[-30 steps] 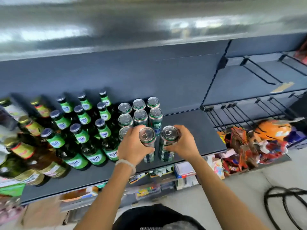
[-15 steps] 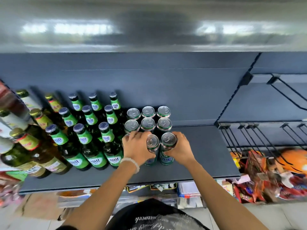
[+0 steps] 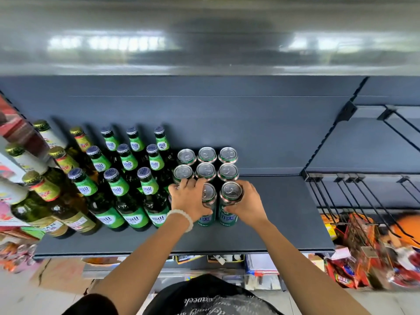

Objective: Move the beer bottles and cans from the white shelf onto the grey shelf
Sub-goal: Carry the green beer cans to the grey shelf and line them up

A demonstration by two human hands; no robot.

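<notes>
I'm gripping one can [image 3: 208, 204] with my left hand [image 3: 192, 201] and another can [image 3: 229, 202] with my right hand [image 3: 246, 206]. Both are standing on the grey shelf [image 3: 284, 223].

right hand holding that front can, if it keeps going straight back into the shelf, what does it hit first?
Most likely the middle-row can directly behind the front can that the right hand grips; the two look nearly touching, though depth is unclear from above.
</notes>
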